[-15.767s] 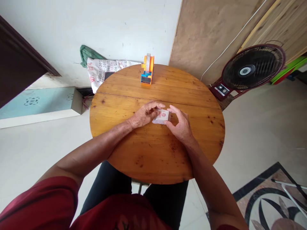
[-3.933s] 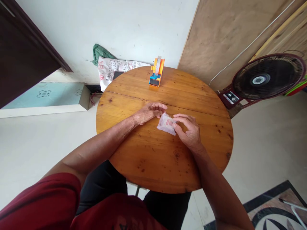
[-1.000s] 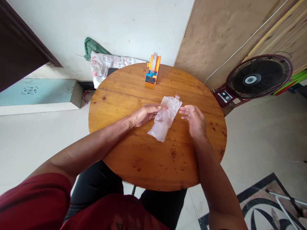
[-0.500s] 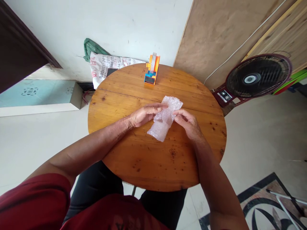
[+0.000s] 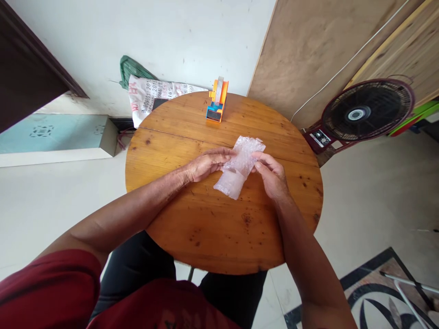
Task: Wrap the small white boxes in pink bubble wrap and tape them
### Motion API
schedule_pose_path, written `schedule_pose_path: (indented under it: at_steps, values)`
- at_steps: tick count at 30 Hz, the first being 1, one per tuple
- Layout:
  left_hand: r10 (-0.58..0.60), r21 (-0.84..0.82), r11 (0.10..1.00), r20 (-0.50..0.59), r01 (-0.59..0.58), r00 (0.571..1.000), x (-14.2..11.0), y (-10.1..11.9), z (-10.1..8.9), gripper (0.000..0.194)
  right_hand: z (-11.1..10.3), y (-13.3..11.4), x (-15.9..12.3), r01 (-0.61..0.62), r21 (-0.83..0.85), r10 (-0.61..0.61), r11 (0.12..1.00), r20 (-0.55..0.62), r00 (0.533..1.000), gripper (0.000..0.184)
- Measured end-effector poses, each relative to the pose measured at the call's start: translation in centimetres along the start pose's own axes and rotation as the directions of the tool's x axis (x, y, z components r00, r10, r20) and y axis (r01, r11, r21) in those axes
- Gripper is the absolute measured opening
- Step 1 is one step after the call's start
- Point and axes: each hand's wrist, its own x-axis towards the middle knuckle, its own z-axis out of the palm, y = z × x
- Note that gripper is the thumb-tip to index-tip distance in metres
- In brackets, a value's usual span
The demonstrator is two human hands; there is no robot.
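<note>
A folded piece of clear bubble wrap (image 5: pixel 247 153) lies slanted over the middle of the table, its lower flap toward me. Whether anything is wrapped inside, I cannot tell. At its left edge, my left hand (image 5: pixel 210 164) holds it with fairly straight fingers, the index fingertip reaching onto the wrap. My right hand (image 5: pixel 272 176) pinches the right edge between thumb and index finger. Beyond both hands, an orange and blue tape dispenser (image 5: pixel 217 100) with a roll of tape stands near the table's far edge.
The round wooden table (image 5: pixel 219 242) fills the space before me. A fan (image 5: pixel 356 114) is on the right, by wooden panels. Behind the table, a printed white sack (image 5: pixel 140 98) and a green bag (image 5: pixel 135 68) rest against the wall. A pale blue box-like ledge (image 5: pixel 61 132) is at left.
The bubble wrap has shifted slightly to the right, and my right hand has moved right with it. My left hand stays nearly in place at the left edge.
</note>
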Motion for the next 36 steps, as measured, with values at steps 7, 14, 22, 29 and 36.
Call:
schedule_pose_path:
  at_steps: [7,14,22,29,36]
  values:
    - [0.031,0.259,0.964,0.137,-0.066,0.990,-0.6,0.2,0.2,0.047,0.3,-0.3,0.0,-0.033,0.040,0.030,0.999,0.077,0.997,0.041]
    - [0.172,0.537,0.758,0.385,-0.372,0.907,-1.2,0.2,0.8,0.041,1.0,-0.9,-0.3,-0.063,-0.025,0.066,0.998,0.121,0.990,0.043]
    - [0.172,0.575,0.750,0.308,-0.327,0.936,-1.4,-0.2,0.6,0.064,2.2,-1.3,-0.4,-0.053,-0.014,0.053,0.998,-0.009,0.999,0.022]
    - [0.119,0.310,0.944,0.006,-0.115,0.993,-0.8,-0.3,0.7,0.079,1.7,-1.0,0.1,-0.121,0.348,0.192,0.930,-0.177,0.965,0.020]
    - [0.173,0.183,0.969,-0.035,-0.164,0.984,-0.1,-0.7,0.3,0.072,1.3,-0.5,0.5,-0.157,0.467,0.271,0.870,-0.188,0.944,0.020]
